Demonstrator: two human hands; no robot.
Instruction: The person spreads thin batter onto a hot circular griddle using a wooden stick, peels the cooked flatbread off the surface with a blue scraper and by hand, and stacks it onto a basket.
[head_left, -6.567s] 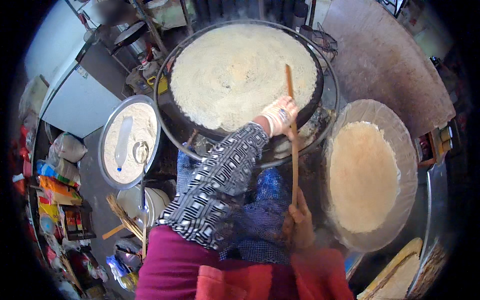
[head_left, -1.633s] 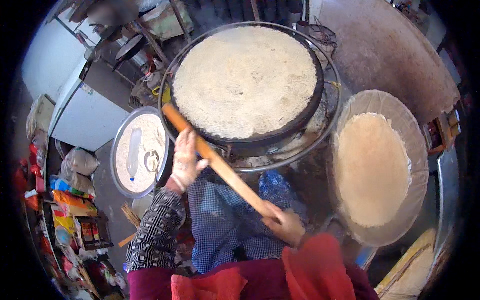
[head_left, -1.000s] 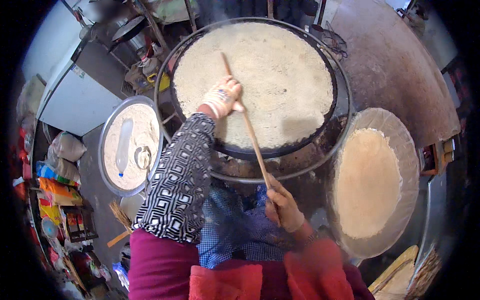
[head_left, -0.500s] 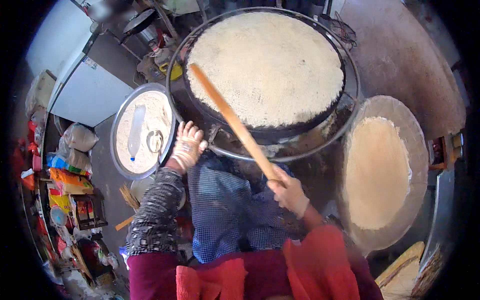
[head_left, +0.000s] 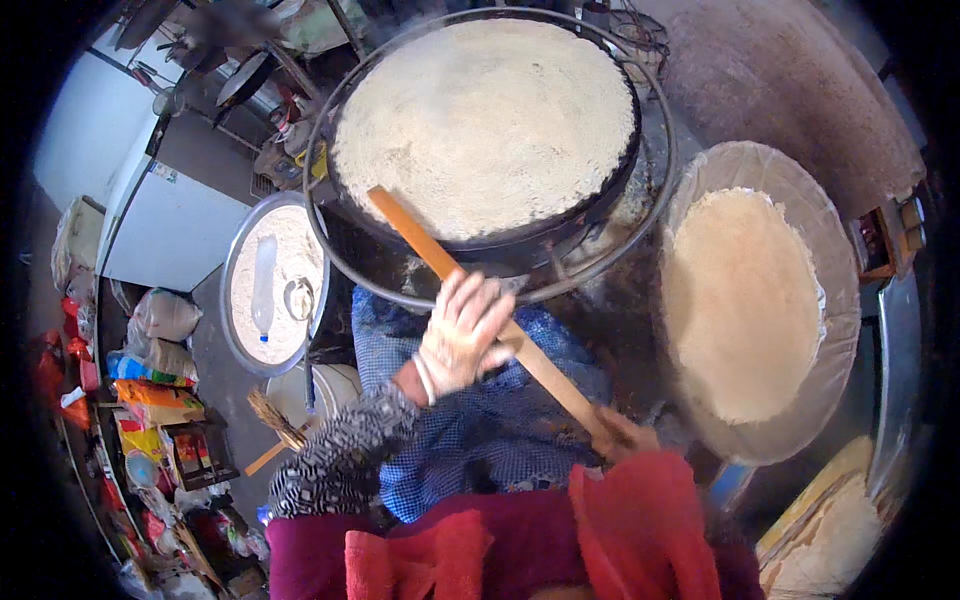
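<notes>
A long flat wooden spreader slants across in front of me. My right hand is closed round its lower end, partly hidden by the red sleeve. My left hand, in a thin clear glove, lies over the middle of the spreader, its fingers bent across the wood. The spreader's far tip overlaps the near edge of a thin pale layer of batter covering a large round griddle. Faint steam rises over the batter. A metal ring surrounds the griddle.
Left of the griddle, a metal basin holds pale flour or batter, a clear bottle and a ladle. A brush rests by a bucket. At right, a lined round tray bears stacked thin tan pancakes.
My left hand has moved from beside the basin onto the spreader. My right hand has drawn the spreader down and toward me, off most of the batter. The view has shifted slightly.
</notes>
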